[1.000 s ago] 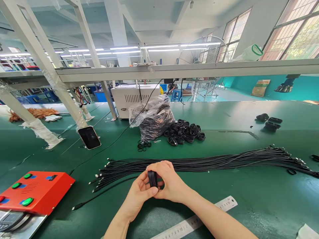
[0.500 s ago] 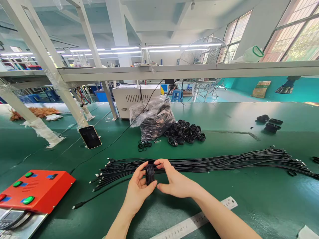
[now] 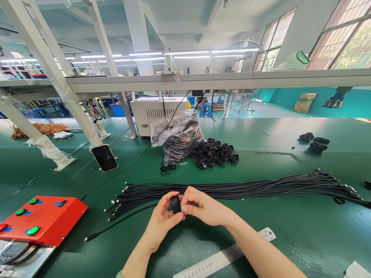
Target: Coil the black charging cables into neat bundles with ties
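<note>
A smooth green bench (image 3: pixel 290 231) runs through a bright factory hall. Over it, the left hand (image 3: pixel 162 222) and right hand (image 3: pixel 203 208) meet, both pinching a small, tightly wound black cable coil (image 3: pixel 175 203). Just behind lies a long bundle of straight cables (image 3: pixel 246 189). A steel ruler (image 3: pixel 226 256) lies beneath the right forearm, and a red box (image 3: pixel 46 218) sits left.

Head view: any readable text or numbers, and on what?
"6 7 8 9 10": ruler, scale digits; the rest too small.
Cardboard box: print blurred, unreadable.
Red box: blue labels unreadable.
Gauge: display unreadable.
Coil: no print seen.
</note>
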`<state>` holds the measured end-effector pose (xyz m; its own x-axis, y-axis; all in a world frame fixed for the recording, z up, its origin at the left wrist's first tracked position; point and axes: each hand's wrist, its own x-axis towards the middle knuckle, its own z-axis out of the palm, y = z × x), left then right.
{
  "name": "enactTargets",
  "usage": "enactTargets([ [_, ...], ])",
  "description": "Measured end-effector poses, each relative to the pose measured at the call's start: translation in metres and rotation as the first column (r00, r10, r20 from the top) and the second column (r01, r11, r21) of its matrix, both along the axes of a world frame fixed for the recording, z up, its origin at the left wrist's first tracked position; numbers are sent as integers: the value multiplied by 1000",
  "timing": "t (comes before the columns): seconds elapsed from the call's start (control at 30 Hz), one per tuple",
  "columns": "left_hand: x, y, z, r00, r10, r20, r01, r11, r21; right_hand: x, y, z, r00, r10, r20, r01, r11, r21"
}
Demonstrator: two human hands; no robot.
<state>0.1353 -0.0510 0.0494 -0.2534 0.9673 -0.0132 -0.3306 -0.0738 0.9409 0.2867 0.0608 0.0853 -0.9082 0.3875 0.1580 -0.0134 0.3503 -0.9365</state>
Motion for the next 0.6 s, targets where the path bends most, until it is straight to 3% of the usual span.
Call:
enactTargets([
  [0.2,-4,-6,3,989,-101,108,94,994,63,-2,3,-4,988,-147,51,145,989,42],
  [0.4,-16,-17,6,921,-270,279,242,961,132,-4,5,-9,964,-236,122,257,945,-203],
  [0.5,-18,-19,8,879,-305,366,277,952,126,-4,4,-5,981,-174,91,194,929,-315],
  [0.6,-16,-18,12,874,-298,383,288,954,86,-7,1,-1,993,-113,40,118,870,-479],
])
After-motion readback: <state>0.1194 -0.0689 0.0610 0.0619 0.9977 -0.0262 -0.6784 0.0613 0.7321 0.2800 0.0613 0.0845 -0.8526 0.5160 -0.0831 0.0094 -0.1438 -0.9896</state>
